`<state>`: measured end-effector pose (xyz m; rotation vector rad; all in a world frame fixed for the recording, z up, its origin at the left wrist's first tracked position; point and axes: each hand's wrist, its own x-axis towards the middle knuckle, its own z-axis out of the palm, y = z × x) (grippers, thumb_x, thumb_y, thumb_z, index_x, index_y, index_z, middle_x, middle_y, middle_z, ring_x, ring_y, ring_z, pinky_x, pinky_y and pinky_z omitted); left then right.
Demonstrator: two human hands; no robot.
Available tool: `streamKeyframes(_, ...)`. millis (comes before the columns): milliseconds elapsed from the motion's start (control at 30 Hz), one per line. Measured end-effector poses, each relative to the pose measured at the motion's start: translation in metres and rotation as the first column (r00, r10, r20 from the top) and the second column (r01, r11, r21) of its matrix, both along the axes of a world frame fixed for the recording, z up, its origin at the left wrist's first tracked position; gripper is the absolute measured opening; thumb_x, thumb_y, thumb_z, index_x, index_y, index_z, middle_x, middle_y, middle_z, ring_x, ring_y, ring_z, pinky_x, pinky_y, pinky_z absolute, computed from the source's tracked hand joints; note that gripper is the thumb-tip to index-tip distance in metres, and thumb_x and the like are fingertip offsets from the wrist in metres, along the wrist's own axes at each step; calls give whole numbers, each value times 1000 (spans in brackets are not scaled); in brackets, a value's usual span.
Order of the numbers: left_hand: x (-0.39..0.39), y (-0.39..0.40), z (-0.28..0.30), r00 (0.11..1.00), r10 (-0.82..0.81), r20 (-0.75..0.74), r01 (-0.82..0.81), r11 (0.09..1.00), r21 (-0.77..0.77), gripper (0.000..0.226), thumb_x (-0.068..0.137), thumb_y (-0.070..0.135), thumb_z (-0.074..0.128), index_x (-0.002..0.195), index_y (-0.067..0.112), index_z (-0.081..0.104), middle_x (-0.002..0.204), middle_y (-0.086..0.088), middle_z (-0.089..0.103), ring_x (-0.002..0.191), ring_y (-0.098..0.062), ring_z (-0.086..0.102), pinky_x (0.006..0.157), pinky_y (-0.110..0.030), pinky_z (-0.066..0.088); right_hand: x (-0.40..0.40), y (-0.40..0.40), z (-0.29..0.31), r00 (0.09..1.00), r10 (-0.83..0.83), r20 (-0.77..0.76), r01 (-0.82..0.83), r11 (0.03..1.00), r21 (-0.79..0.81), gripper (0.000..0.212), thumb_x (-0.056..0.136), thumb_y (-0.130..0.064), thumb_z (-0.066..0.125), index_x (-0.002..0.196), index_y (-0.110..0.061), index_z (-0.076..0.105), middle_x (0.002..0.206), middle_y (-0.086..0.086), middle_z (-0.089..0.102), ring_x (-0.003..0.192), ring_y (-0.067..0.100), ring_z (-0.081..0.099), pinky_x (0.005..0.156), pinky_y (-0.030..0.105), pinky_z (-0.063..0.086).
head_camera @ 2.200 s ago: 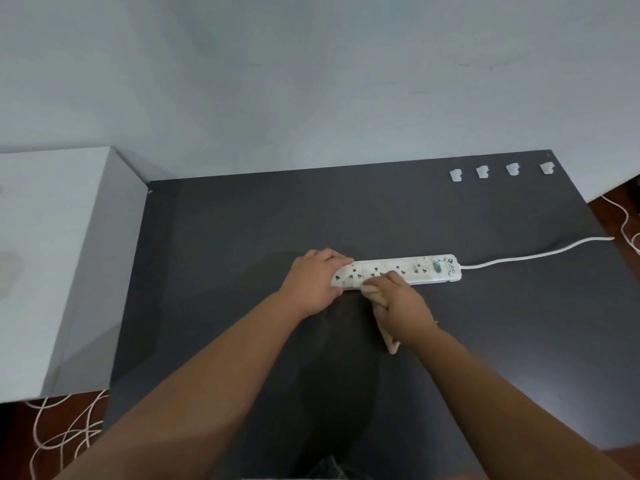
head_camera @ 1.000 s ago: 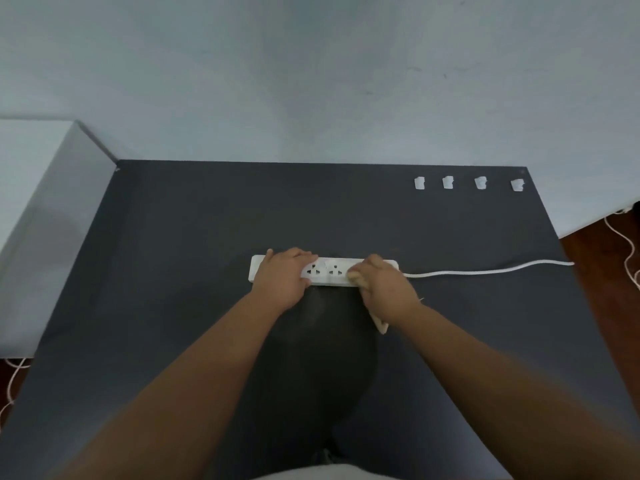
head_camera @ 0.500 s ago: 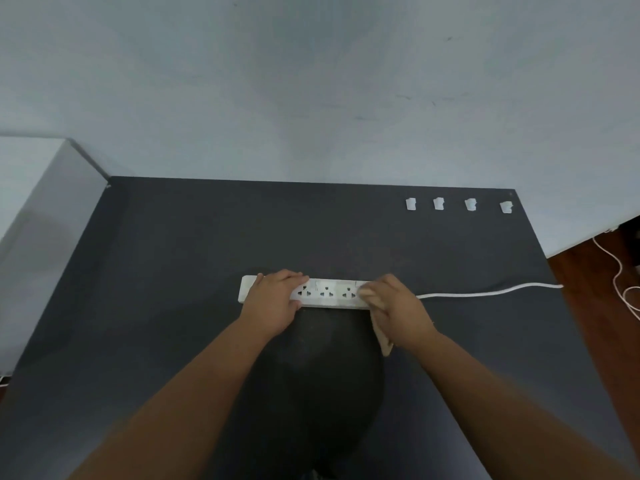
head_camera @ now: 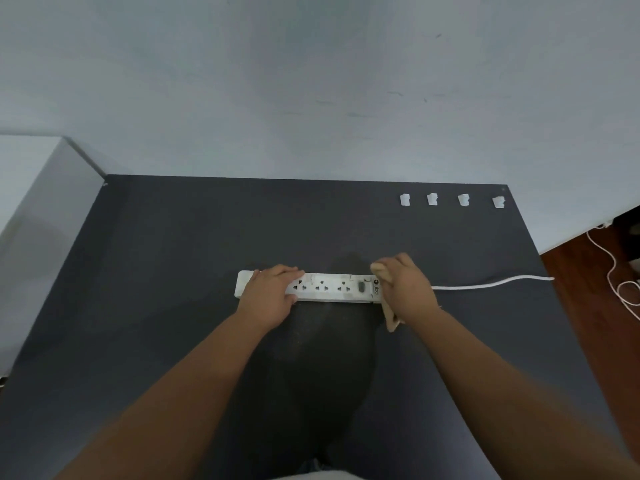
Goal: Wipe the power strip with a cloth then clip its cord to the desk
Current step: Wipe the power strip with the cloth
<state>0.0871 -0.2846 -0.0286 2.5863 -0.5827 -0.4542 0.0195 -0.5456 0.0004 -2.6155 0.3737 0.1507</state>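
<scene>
A white power strip (head_camera: 325,288) lies across the middle of the dark desk (head_camera: 173,271). My left hand (head_camera: 270,296) presses down on its left part and covers the sockets there. My right hand (head_camera: 408,289) grips a beige cloth (head_camera: 390,318) against the strip's right end, beside the switch. The cloth's tail hangs out below the hand. The white cord (head_camera: 491,283) runs from under my right hand to the desk's right edge. Several white cord clips (head_camera: 433,199) sit in a row at the back right of the desk.
A white cabinet (head_camera: 31,209) stands against the desk's left side. A pale wall rises behind the desk. To the right, white cable (head_camera: 620,282) lies in loops on the wooden floor.
My right hand has slid the cloth rightwards along the strip to its switch end, uncovering more sockets. My left hand has stayed on the left part.
</scene>
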Motion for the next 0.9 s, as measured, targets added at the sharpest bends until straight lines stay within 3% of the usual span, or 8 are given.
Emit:
streamKeyframes(133, 1, -2, 4, 1000, -14, 1, 14, 999, 49, 55, 86, 21, 65, 137, 31, 47, 142, 12, 47, 131, -13, 44, 117, -43, 17, -15, 15, -5, 976, 150, -157, -156, 987, -29, 30, 89, -11, 49, 115, -20, 60, 114, 5, 51, 95, 30, 60, 85, 43, 51)
streamKeyframes(233, 1, -2, 4, 1000, -1, 3, 1, 1000, 17, 55, 86, 21, 65, 137, 31, 48, 141, 12, 48, 128, -15, 45, 113, -34, 28, -29, 7, 7, 942, 268, -202, -273, 962, 0, 23, 87, -12, 50, 105, -18, 64, 110, 3, 53, 92, 25, 61, 82, 39, 51)
streamKeyframes(367, 2, -1, 3, 1000, 16, -20, -16, 1000, -24, 54, 85, 20, 66, 136, 30, 50, 139, 12, 49, 128, -15, 44, 110, -32, 34, -16, -9, 8, 999, -19, -38, 22, 998, 57, 31, 85, -4, 50, 110, -15, 64, 110, 7, 52, 92, 27, 60, 83, 38, 51)
streamKeyframes(467, 1, 0, 2, 999, 23, -26, -24, 999, -33, 54, 85, 19, 66, 135, 30, 51, 138, 12, 49, 128, -15, 44, 109, -32, 35, -19, 1, -1, 996, -41, -75, 45, 997, 65, 34, 88, -8, 49, 119, -18, 57, 116, 5, 50, 98, 28, 60, 86, 38, 50)
streamKeyframes(633, 2, 0, 3, 999, 22, -33, -23, 999, -38, 54, 85, 19, 66, 135, 30, 51, 138, 12, 49, 127, -15, 43, 108, -30, 35, -54, 2, -4, 932, 297, -210, -276, 953, 123, 26, 91, -21, 50, 112, -27, 63, 114, -4, 55, 103, 17, 59, 90, 33, 48)
streamKeyframes(667, 3, 0, 2, 999, 17, -32, -18, 999, -41, 54, 85, 19, 66, 135, 29, 51, 138, 12, 49, 127, -15, 44, 108, -30, 35, -57, -2, -5, 951, 277, -137, -257, 955, 145, 27, 89, -18, 53, 112, -27, 64, 113, -4, 57, 101, 16, 60, 90, 33, 49)
streamKeyframes(767, 2, 1, 1, 1000, 17, -25, -18, 999, -46, 53, 84, 18, 67, 135, 29, 52, 138, 11, 50, 126, -16, 45, 108, -31, 36, -46, -9, -5, 979, -124, 161, 94, 978, 185, 33, 85, -7, 57, 113, -21, 64, 108, 0, 58, 92, 14, 58, 83, 28, 47)
streamKeyframes(900, 1, 2, 0, 999, 20, -33, -22, 998, -53, 53, 85, 17, 67, 134, 29, 52, 137, 11, 51, 126, -16, 45, 109, -34, 36, -28, 9, -13, 965, -259, 45, 248, 954, 170, 30, 86, -9, 54, 114, -18, 60, 114, 5, 56, 97, 26, 61, 85, 34, 49)
